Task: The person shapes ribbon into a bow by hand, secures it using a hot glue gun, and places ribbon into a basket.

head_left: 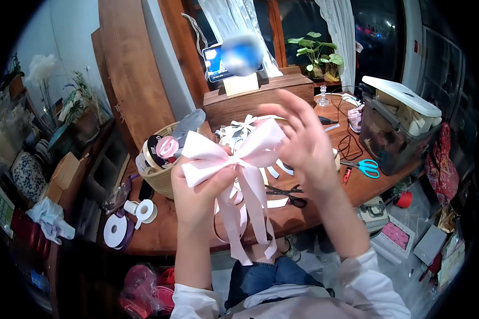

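Note:
A pale pink ribbon bow [234, 159] with several loops is held up over the table edge, its long tails hanging toward my lap. My left hand [199, 186] pinches it at the knot, thumb in front. Beside the right-hand loops, my right hand [306, 143] is raised with its fingers stretched out and apart; whether its thumb touches the ribbon I cannot tell. Partly hidden behind the tails lie black-handled scissors [298, 202]. A white bow [242, 127] and cut ribbon pieces sit on the table behind my hands.
A woven basket [162, 178] with ribbon rolls stands left on the wooden table [159, 234], near ribbon spools [115, 231]. Teal-handled scissors [368, 168] lie right, by a lidded plastic bin [394, 133]. A wooden box [287, 87] with a screen [215, 64] is at the back.

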